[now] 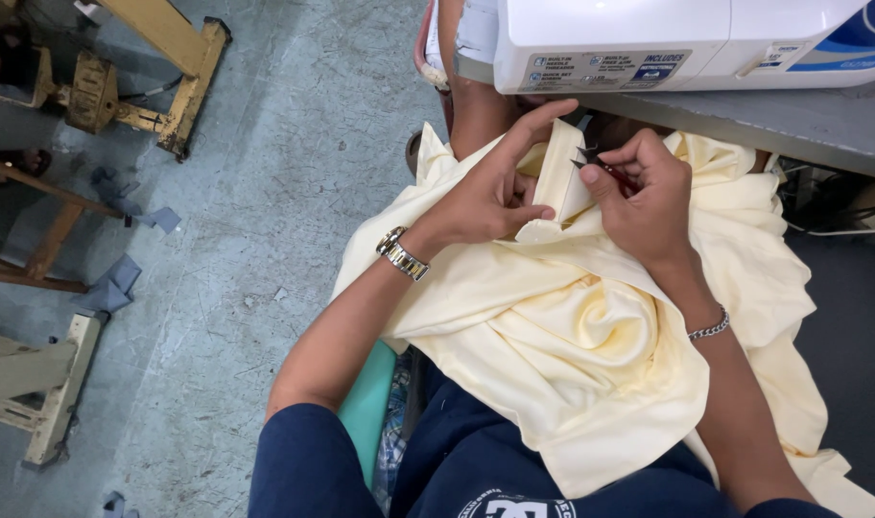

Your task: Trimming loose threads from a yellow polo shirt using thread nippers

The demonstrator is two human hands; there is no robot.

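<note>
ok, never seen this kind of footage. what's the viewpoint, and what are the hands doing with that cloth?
There is one picture, from a camera worn on a person's head, looking down at their own lap. No robot, only two bare hands. The left hand, a watch on its wrist, pinches a folded strip of pale yellow cloth that spreads over the lap. The right hand holds small snips at that strip. A white sewing machine sits on a grey table just ahead. Fabric scraps lie on the concrete floor.

Soft even daylight over my lap, mild glare on the sewing machine (649, 38) above it, faint shadows beneath, sharp focus throughout
</note>
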